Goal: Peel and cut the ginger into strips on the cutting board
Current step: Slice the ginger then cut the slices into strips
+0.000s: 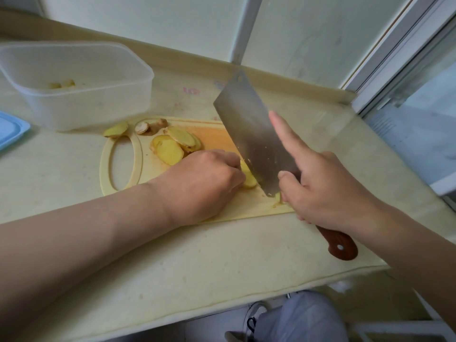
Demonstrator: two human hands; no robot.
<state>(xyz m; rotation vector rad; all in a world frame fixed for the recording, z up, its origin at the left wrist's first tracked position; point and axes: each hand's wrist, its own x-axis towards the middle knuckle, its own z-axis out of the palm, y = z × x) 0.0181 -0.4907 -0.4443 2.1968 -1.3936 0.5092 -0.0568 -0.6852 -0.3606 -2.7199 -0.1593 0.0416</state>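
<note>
A pale yellow cutting board (121,166) lies on the counter. My right hand (328,188) grips a steel cleaver (251,134) by its brown wooden handle, with the index finger laid straight along the blade. The blade's edge is down on a ginger slice (248,177) that my left hand (202,178) holds with curled fingertips right beside the blade. Several peeled yellow slices (170,149) lie stacked behind my left hand. Knobby ginger offcuts (148,126) sit at the board's far edge, and one more piece (116,130) lies just off it.
A clear plastic container (81,87) with a few ginger bits stands at the back left. A blue lid (9,132) pokes in at the left edge. The counter's front edge runs close below my arms, and a window frame (394,53) rises at the right.
</note>
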